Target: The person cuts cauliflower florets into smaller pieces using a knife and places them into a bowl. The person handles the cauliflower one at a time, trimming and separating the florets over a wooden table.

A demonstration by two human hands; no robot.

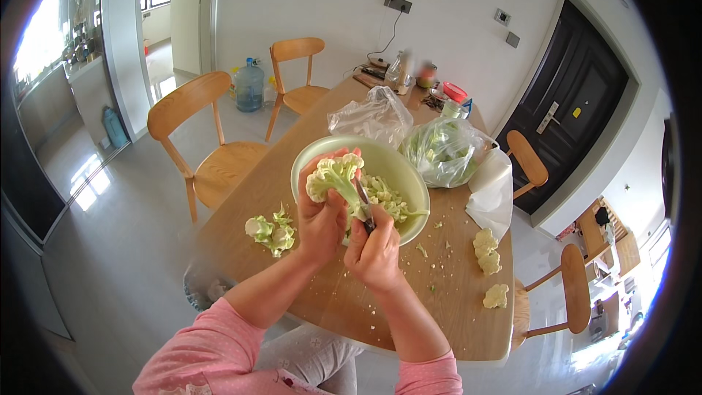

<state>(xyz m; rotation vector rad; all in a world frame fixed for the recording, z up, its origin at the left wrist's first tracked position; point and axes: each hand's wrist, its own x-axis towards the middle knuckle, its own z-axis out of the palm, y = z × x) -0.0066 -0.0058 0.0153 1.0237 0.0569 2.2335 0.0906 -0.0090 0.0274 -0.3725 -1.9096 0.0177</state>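
Observation:
My left hand point(321, 225) grips a branching cauliflower piece point(335, 178) above a pale green bowl point(422, 189). A small knife point(363, 197) is held in my right hand point(378, 249), its blade against the cauliflower's stem. Cut cauliflower florets point(386, 197) lie inside the bowl, partly hidden by my hands. To the left of the bowl rest cauliflower stem trimmings point(271, 232) with green leaf bits. Several larger cauliflower pieces point(487, 252) sit near the table's right edge.
Behind the bowl are a crumpled clear plastic bag point(373, 112) and a plastic bag of green vegetables point(441, 151). A white sheet point(491, 192) drapes at the right edge of the wooden table point(340, 296). Glass bottles point(399, 74) and a red bowl point(454, 91) stand farther back. Wooden chairs point(189, 104) surround the table.

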